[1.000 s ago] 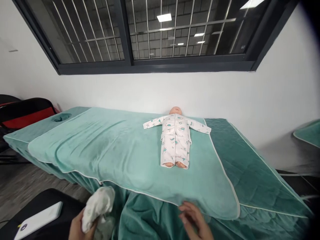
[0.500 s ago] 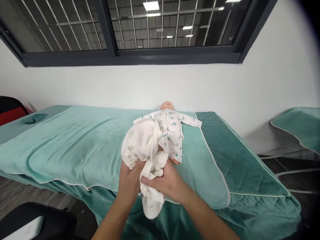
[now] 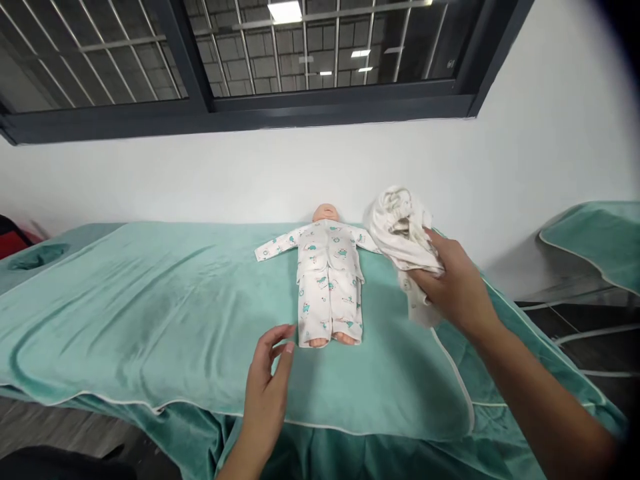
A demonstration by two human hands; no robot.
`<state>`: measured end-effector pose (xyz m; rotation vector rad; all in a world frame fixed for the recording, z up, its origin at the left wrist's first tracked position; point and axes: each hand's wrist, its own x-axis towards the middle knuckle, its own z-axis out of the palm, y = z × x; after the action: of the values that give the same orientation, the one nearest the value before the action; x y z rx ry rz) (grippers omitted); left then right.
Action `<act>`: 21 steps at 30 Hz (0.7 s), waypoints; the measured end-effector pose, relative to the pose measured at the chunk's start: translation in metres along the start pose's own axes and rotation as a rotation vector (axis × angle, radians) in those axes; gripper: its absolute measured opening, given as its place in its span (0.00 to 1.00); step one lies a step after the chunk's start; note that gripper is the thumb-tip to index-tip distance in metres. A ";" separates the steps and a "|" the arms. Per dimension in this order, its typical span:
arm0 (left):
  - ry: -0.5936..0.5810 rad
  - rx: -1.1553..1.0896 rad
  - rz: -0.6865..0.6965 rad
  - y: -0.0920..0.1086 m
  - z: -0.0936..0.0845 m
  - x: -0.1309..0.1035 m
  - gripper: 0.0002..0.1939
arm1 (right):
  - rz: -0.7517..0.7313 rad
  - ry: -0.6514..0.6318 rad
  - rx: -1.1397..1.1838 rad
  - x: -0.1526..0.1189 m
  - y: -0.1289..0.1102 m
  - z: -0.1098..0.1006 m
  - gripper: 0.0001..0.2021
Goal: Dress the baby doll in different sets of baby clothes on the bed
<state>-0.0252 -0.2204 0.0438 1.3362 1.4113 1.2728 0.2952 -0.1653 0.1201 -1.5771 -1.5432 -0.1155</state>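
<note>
Your right hand [image 3: 457,280] pinches bunched cloth [image 3: 400,237], likely gathered for one-handed hold; left hand [image 3: 265,387] spread, between doll [image 3: 330,280] and bed's [image 3: 87,237] front edge.

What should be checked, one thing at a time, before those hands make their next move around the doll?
1. Doll lying on its back on the light green blanket: ok.
2. Right hand has a grip on the bundled white cloth: ok.
3. Left hand empty: ok.
4. Both sleeve ends in plain view: not ok, the one on the right hand's side is hidden by the cloth.
5. Left fingertips clear of the trouser leg: cannot tell, they look very close.
6. Cloth unfolded: not ok, it is bunched up.
</note>
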 end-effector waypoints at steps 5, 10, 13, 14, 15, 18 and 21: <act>0.042 0.050 0.062 -0.007 0.005 0.026 0.15 | 0.168 -0.388 -0.452 -0.022 0.083 0.035 0.29; 0.092 0.087 0.152 0.004 0.011 0.076 0.13 | 0.072 -0.192 -0.595 -0.040 0.084 0.060 0.29; 0.095 0.138 0.195 0.018 0.023 0.121 0.12 | -0.075 -0.122 -0.408 -0.027 0.050 0.079 0.27; 0.084 0.158 0.210 0.023 0.030 0.140 0.12 | -0.101 -0.119 -0.306 -0.018 0.039 0.089 0.26; 0.072 0.175 0.235 0.029 0.038 0.160 0.11 | -0.101 -0.116 -0.197 -0.006 0.028 0.101 0.25; 0.019 0.216 0.356 0.046 0.068 0.222 0.13 | 0.032 -0.115 0.114 0.042 0.005 0.144 0.23; -0.113 0.345 0.437 0.056 0.098 0.274 0.15 | 0.187 -0.043 0.379 0.092 -0.002 0.184 0.23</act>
<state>0.0463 0.0611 0.1051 2.0033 1.3439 1.2317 0.2214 0.0199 0.0695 -1.4151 -1.3469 0.3001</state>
